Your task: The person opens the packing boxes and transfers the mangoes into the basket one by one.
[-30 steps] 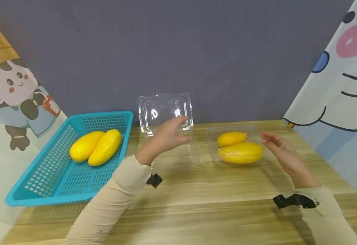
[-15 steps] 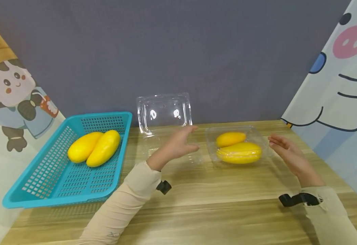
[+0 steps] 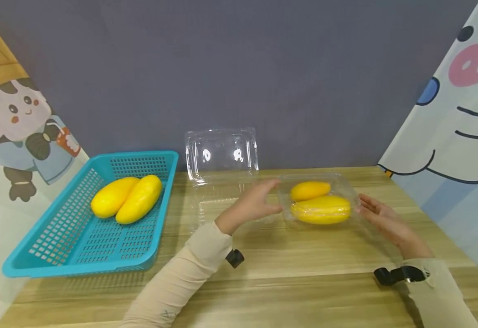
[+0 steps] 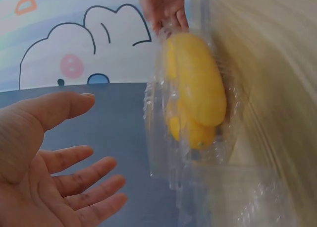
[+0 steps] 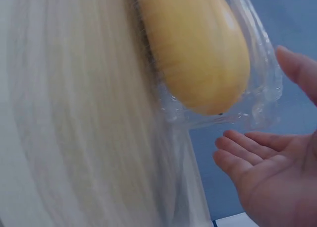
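Observation:
A clear plastic clamshell box (image 3: 288,218) holds two yellow mangoes (image 3: 321,209), one behind the other; its lid appears to lie over them. My left hand (image 3: 252,207) is at the box's left side, thumb and fingers spread. In the left wrist view a gap shows between that left hand (image 4: 59,162) and the box. At the box's right end is my right hand (image 3: 390,225), its fingers stretched toward the plastic. The right wrist view shows the right hand (image 5: 277,172) beside the box end, relaxed and holding nothing; contact is hard to tell.
A second clear clamshell (image 3: 222,155) stands open left of the filled one, lid upright against the grey wall (image 3: 239,68). Farther left, a teal basket (image 3: 79,269) contains two more yellow mangoes (image 3: 128,198). Everything rests on a wood-grain table (image 3: 296,291).
My left hand has moved right, from in front of the open clamshell to the filled box's left side. My right hand has shifted slightly right and lower. The mangoes stay in place.

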Demonstrator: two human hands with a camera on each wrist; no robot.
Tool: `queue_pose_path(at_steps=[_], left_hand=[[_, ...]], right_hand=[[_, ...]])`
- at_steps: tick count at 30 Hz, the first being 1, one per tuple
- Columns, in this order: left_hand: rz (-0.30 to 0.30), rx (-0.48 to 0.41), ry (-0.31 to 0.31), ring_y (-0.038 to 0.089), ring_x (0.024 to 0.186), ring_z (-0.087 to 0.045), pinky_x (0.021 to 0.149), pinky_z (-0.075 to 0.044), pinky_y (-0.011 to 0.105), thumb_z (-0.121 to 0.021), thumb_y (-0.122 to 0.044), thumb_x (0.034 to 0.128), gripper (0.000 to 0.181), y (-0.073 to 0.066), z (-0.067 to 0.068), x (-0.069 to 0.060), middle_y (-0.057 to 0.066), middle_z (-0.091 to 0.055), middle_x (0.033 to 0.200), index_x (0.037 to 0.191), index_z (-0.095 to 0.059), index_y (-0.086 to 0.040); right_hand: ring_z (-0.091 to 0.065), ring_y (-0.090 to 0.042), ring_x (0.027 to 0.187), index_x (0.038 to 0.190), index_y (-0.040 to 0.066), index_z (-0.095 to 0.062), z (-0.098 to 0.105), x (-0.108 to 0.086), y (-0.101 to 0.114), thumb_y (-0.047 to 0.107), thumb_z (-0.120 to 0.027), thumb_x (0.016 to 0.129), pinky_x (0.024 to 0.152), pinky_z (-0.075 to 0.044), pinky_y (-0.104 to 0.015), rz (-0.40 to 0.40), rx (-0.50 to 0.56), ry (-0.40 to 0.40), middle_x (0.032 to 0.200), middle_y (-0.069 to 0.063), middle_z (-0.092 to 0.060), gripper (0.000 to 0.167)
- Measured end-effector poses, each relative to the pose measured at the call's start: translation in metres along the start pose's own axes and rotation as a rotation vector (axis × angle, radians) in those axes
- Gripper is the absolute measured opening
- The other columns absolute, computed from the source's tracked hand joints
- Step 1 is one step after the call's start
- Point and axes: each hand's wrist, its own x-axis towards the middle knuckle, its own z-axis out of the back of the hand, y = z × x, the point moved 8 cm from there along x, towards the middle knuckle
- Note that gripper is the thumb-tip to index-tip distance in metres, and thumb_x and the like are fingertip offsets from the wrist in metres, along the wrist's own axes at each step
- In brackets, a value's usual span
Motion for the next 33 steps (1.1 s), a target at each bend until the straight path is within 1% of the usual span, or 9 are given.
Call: queue_pose_path(at_steps=[2, 4, 5, 10, 16, 22, 25, 29, 33], left_hand=[[-0.003, 0.003, 0.0, 0.023, 0.126, -0.047, 0.105, -0.038, 0.035, -0.072, -0.02, 0.0822, 0.069, -0.001, -0.004, 0.002, 0.007, -0.047, 0.141, 0.142, -0.039, -0.008], [-0.013, 0.026, 0.002, 0.023, 0.129, -0.045, 0.107, -0.036, 0.034, -0.072, -0.02, 0.0826, 0.068, -0.002, -0.009, 0.004, 0.006, -0.046, 0.142, 0.141, -0.04, -0.008], [-0.016, 0.045, 0.002, 0.022, 0.13, -0.044, 0.108, -0.034, 0.034, -0.072, -0.021, 0.0824, 0.068, -0.003, -0.011, 0.004, 0.005, -0.045, 0.143, 0.141, -0.041, -0.008], [-0.042, 0.139, 0.005, 0.023, 0.132, -0.04, 0.11, -0.031, 0.034, -0.072, -0.025, 0.0827, 0.066, -0.009, -0.021, 0.008, 0.005, -0.045, 0.143, 0.14, -0.043, -0.008], [-0.069, 0.226, 0.004, 0.021, 0.128, -0.045, 0.106, -0.037, 0.032, -0.072, -0.027, 0.0828, 0.066, -0.016, -0.031, 0.015, 0.007, -0.046, 0.141, 0.139, -0.043, -0.007], [-0.057, 0.305, 0.001, 0.021, 0.127, -0.046, 0.103, -0.041, 0.031, -0.073, -0.027, 0.0814, 0.066, -0.021, -0.042, 0.025, 0.008, -0.045, 0.142, 0.138, -0.045, -0.008], [-0.05, 0.374, 0.008, 0.022, 0.131, -0.042, 0.103, -0.04, 0.031, -0.072, -0.027, 0.0812, 0.067, -0.023, -0.049, 0.028, 0.009, -0.04, 0.145, 0.139, -0.044, -0.008], [-0.068, 0.484, 0.016, 0.026, 0.135, -0.036, 0.105, -0.038, 0.033, -0.071, -0.031, 0.0823, 0.066, -0.026, -0.06, 0.03, 0.012, -0.038, 0.147, 0.138, -0.044, -0.008], [-0.084, 0.556, 0.018, 0.029, 0.134, -0.037, 0.107, -0.034, 0.036, -0.071, -0.034, 0.0831, 0.063, -0.028, -0.069, 0.029, 0.014, -0.04, 0.145, 0.136, -0.047, -0.008]], right_hand=[[0.003, -0.048, 0.137, 0.146, -0.005, 0.011, -0.002, 0.001, -0.003, 0.022, -0.045, 0.099, 0.114, -0.017, -0.046, -0.014, 0.028, 0.018, 0.15, -0.033, 0.011, 0.078], [0.007, -0.049, 0.137, 0.146, -0.004, 0.013, -0.003, 0.001, -0.004, 0.021, -0.048, 0.098, 0.11, -0.01, -0.057, -0.024, 0.038, 0.033, 0.151, -0.031, 0.015, 0.081], [0.008, -0.049, 0.137, 0.146, -0.004, 0.013, -0.004, 0.001, -0.004, 0.02, -0.049, 0.098, 0.109, -0.009, -0.059, -0.026, 0.036, 0.039, 0.151, -0.03, 0.016, 0.082], [0.004, -0.051, 0.136, 0.146, -0.005, 0.014, -0.005, 0.003, -0.002, 0.017, -0.053, 0.096, 0.107, -0.01, -0.062, -0.026, 0.023, 0.047, 0.151, -0.029, 0.016, 0.086], [0.005, -0.054, 0.134, 0.145, -0.006, 0.014, -0.007, 0.006, 0.001, 0.013, -0.057, 0.094, 0.103, -0.008, -0.068, -0.012, 0.034, 0.048, 0.15, -0.028, 0.02, 0.09], [0.006, -0.053, 0.135, 0.145, -0.006, 0.014, -0.007, 0.008, 0.001, 0.013, -0.056, 0.094, 0.104, -0.007, -0.067, -0.016, 0.037, 0.036, 0.15, -0.027, 0.021, 0.089], [0.003, -0.053, 0.135, 0.145, -0.005, 0.014, -0.008, 0.007, 0.0, 0.014, -0.054, 0.095, 0.104, -0.01, -0.066, -0.014, 0.025, 0.036, 0.151, -0.028, 0.019, 0.087], [0.001, -0.052, 0.135, 0.145, -0.006, 0.015, -0.008, 0.006, -0.002, 0.015, -0.053, 0.096, 0.104, -0.012, -0.065, -0.012, 0.005, 0.042, 0.151, -0.029, 0.015, 0.086], [0.001, -0.053, 0.135, 0.144, -0.009, 0.014, -0.011, 0.003, -0.005, 0.017, -0.052, 0.097, 0.104, -0.011, -0.065, -0.009, -0.006, 0.05, 0.15, -0.03, 0.015, 0.085]])
